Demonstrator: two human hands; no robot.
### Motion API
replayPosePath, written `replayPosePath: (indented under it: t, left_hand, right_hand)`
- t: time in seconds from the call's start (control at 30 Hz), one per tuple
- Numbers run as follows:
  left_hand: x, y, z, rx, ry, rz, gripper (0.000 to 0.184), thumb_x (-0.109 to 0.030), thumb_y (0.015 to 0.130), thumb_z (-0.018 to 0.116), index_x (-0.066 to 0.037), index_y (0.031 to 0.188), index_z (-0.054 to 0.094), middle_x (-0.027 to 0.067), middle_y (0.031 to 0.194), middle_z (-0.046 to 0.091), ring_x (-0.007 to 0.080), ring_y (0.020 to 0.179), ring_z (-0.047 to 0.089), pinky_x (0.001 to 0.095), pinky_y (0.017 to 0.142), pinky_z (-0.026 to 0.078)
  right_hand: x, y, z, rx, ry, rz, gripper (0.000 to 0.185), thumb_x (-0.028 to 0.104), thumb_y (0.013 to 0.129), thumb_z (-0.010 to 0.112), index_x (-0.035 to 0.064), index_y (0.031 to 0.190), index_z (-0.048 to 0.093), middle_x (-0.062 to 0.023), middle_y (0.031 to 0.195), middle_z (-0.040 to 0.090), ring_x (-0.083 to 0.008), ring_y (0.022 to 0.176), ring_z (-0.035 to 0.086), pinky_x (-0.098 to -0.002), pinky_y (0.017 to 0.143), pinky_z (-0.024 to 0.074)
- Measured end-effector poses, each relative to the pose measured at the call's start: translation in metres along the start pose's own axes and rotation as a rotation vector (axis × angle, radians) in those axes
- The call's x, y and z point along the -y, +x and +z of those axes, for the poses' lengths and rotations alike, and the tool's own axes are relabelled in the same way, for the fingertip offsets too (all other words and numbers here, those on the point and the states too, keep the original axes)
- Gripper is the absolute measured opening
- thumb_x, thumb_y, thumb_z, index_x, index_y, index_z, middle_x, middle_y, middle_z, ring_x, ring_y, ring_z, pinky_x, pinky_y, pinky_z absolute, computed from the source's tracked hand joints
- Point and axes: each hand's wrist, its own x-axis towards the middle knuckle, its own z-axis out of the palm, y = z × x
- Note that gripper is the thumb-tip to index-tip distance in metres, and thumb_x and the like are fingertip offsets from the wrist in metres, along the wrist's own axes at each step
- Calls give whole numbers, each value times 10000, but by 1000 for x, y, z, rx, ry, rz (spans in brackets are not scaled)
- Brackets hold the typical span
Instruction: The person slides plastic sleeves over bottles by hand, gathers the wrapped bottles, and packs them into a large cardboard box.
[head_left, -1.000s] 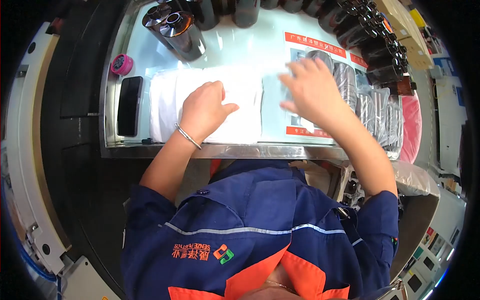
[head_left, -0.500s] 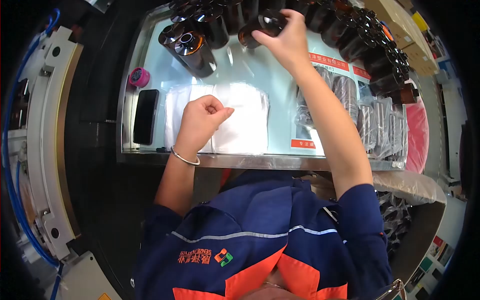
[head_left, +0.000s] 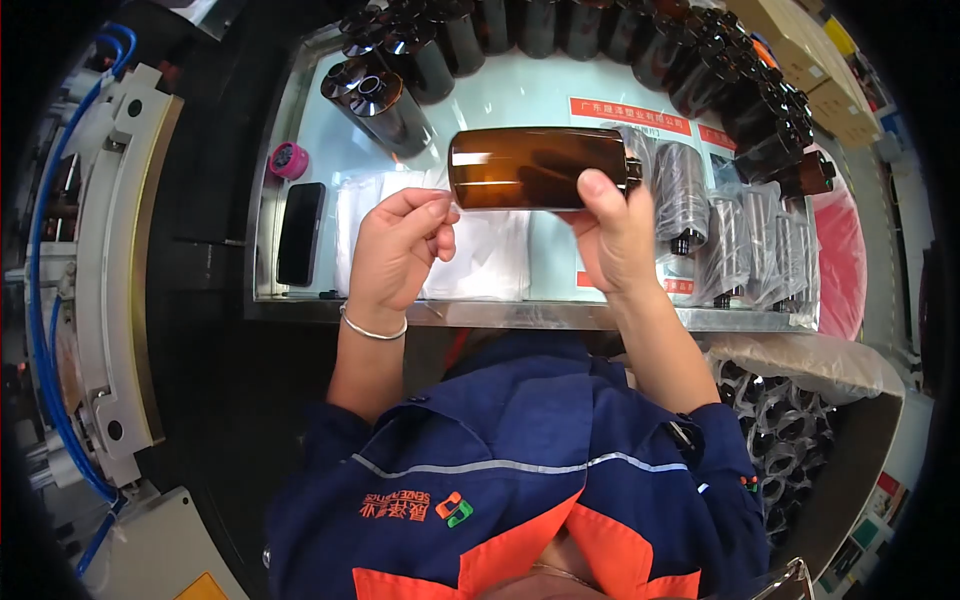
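Note:
My right hand point(head_left: 615, 225) grips an amber plastic bottle point(head_left: 530, 168) near its neck end, thumb on top. The bottle lies sideways above the table, its base pointing left. My left hand point(head_left: 405, 240) is closed in a pinch close to the bottle's base; what its fingertips hold, if anything, is too small to make out. Below the hands lies a stack of clear plastic bags point(head_left: 490, 255). Two amber bottles point(head_left: 390, 112) stand together at the upper left of the table.
Rows of dark bottles point(head_left: 540, 30) curve along the back and right edges. Bagged bottles point(head_left: 735, 245) lie at the right. A phone point(head_left: 300, 235) and a pink round item point(head_left: 288, 160) are at the left. A lined box of bottles point(head_left: 790, 420) stands at lower right.
My right hand has brought the bottle from the back row down toward me and turned it sideways. My left hand has stayed closed and turned slightly, near the bottle's base.

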Motion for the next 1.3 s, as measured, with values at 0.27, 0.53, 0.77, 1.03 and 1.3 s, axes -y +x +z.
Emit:
replayPosePath:
  t: [0.27,0.53,0.77,1.03,1.3]
  left_hand:
    - [-15,-9,32,531,136,130,84,42,836,624,68,912,648,140,801,651,133,555,609,211,486,490]
    - [-16,20,27,-125,593,248,139,-89,876,635,49,891,644,72,745,646,101,572,574,211,500,437]
    - [20,29,-5,-1,1673,62,280,-259,731,725,3,764,629,184,776,647,348,807,631,433,732,483]
    - [19,31,-30,27,1344,159,165,-139,800,670,18,765,631,117,671,629,212,577,591,318,549,455]
    - [-2,13,-24,-107,819,-99,147,-117,850,676,11,918,648,6,660,586,76,542,542,202,479,416]
  right_hand:
    - [8,-22,21,424,-1357,-464,731,82,597,788,119,1268,500,-235,1318,400,-418,1143,491,-421,945,454]
    - [-8,34,-31,329,-2152,-713,516,74,606,742,53,1095,580,-186,1291,481,-415,1208,457,-430,1012,393]
    - [7,55,10,579,-2383,-404,506,329,718,739,62,1118,583,-191,1071,611,-408,1070,560,-487,836,482]
    - [-53,142,89,356,-1905,-449,742,480,715,728,151,1309,428,-174,876,658,-350,824,649,-444,707,520]
    - [-62,119,43,98,-1189,-507,840,320,634,839,-4,1252,371,-181,1059,619,-341,940,635,-391,855,496]
